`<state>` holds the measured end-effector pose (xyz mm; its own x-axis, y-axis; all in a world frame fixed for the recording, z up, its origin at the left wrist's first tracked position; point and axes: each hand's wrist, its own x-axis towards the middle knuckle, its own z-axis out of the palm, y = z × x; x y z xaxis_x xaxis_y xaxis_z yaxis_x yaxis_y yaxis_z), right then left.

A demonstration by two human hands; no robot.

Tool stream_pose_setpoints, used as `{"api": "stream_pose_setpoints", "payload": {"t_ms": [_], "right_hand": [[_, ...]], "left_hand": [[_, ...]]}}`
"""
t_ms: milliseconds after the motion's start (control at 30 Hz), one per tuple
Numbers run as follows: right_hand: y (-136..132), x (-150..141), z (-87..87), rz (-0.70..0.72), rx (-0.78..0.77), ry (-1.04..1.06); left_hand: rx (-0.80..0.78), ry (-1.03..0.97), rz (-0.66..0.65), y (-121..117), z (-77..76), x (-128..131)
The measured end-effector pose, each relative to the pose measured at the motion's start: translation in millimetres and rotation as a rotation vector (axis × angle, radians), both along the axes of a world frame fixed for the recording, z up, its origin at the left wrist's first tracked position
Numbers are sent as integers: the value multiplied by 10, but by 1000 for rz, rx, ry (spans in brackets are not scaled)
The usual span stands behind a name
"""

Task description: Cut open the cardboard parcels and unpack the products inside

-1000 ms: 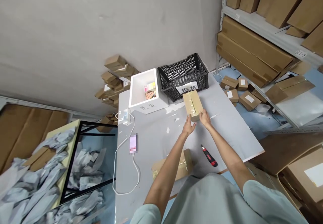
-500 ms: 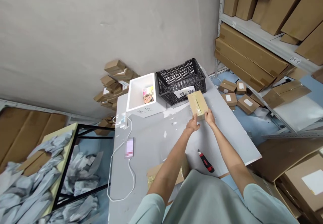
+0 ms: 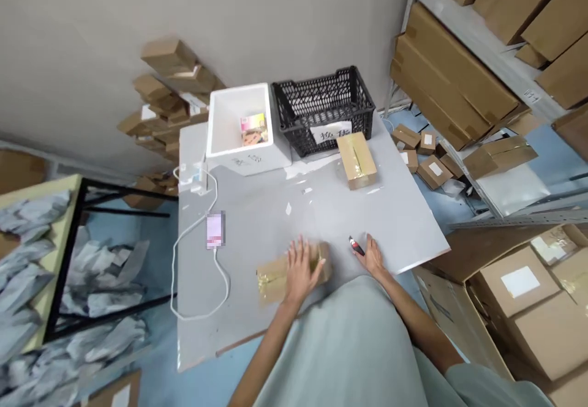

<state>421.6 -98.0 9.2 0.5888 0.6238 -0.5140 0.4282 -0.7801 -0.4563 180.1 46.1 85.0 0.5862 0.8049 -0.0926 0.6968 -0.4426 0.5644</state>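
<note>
Head view. Far left: grey bagged parcels (image 3: 22, 272) heaped on a pale, black-framed rack. On the grey table (image 3: 248, 223), left side: a device with a blurred pinkish screen (image 3: 214, 231), white cable (image 3: 202, 317) looping from its lower end toward the near side. Behind it, at the wall side, a white foam box (image 3: 271, 161) containing small packages, one pink and yellow (image 3: 252, 123).

Near edge: a taped carton (image 3: 271, 281) lying on the table. Left hand (image 3: 299, 269) flat on top of it, fingers spread, not wrapped around it. Beyond, a black mesh crate (image 3: 366, 124) beside the foam box, white paper sign (image 3: 331, 132) on its front.

Right of the carton: a red-and-black cutter (image 3: 356, 246), handle partly covered by the right hand (image 3: 373, 261); cannot tell whether the fingers are closed around it. Farther back, a second taped box (image 3: 357, 155) stands just in front of the crate, apart from both hands. Right of the table: small labelled cartons (image 3: 434, 171) on the floor, a large open carton (image 3: 441, 309) holding boxes.
</note>
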Motion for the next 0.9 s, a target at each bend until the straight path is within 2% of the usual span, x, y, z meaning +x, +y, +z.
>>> {"api": "stream_pose_setpoints", "payload": {"t_ms": [67,133,233,300,433,533,667,800,900], "right_hand": [[-138,-146,15,25,-43,-19],[-138,-213,34,47,-57,-56],[12,-273,58,108,-82,-69],[135,-321,116,154,-69,-80],[324,-431,403,154,139,-91],[421,-510,711,180,196,-25],[551,-694,1151,371,216,31],[769,-1071,1528,633,89,13],[1007,-1400,1692,796,-57,31]], "left_hand": [[-19,35,89,-33,-4,-420],[-29,55,159,2,-13,-762],[-61,65,179,115,-50,-1140],[-84,52,143,197,-83,-1308],[-123,-18,34,341,-176,-1523],[-162,-78,-42,434,-290,-1647],[-245,-164,-117,527,-460,-1759],[-357,-217,-179,562,-568,-1779],[-433,-270,-193,554,-624,-1759]]}}
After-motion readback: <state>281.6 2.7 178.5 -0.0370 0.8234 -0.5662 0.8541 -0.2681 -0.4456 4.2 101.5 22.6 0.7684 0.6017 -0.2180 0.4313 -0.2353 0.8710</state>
